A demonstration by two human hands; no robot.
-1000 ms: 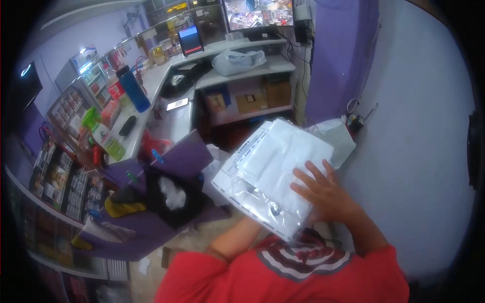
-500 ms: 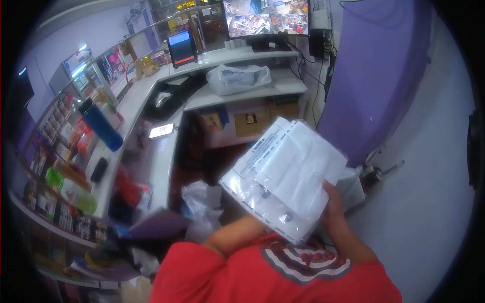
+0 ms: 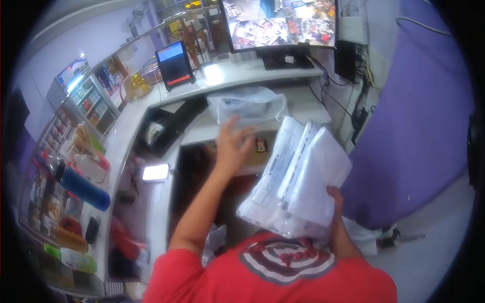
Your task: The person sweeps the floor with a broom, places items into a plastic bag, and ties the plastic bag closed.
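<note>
My right hand (image 3: pixel 335 204) grips a folded white plastic mailing bag (image 3: pixel 298 182) with dark print along its strips; the thumb shows at its right edge. The fingers behind the bag are hidden. My left hand (image 3: pixel 235 146) is raised with its fingers apart and somewhat blurred, holding nothing. Just beyond its fingertips, a translucent plastic carrier bag (image 3: pixel 247 103) rests on the desk shelf (image 3: pixel 308 108); I cannot tell whether they touch.
A monitor (image 3: pixel 283 25) and a tablet on a stand (image 3: pixel 175 64) are on the upper counter. To the left are a lit phone (image 3: pixel 155 172), a blue bottle (image 3: pixel 83 187) and a black drawer (image 3: pixel 169 131). Cables (image 3: pixel 361 113) hang at right beside a purple wall (image 3: pixel 404 136).
My left hand has come out from behind the mailing bag and reached forward toward the carrier bag. The mailing bag has turned more upright in my right hand. The camera view has shifted.
</note>
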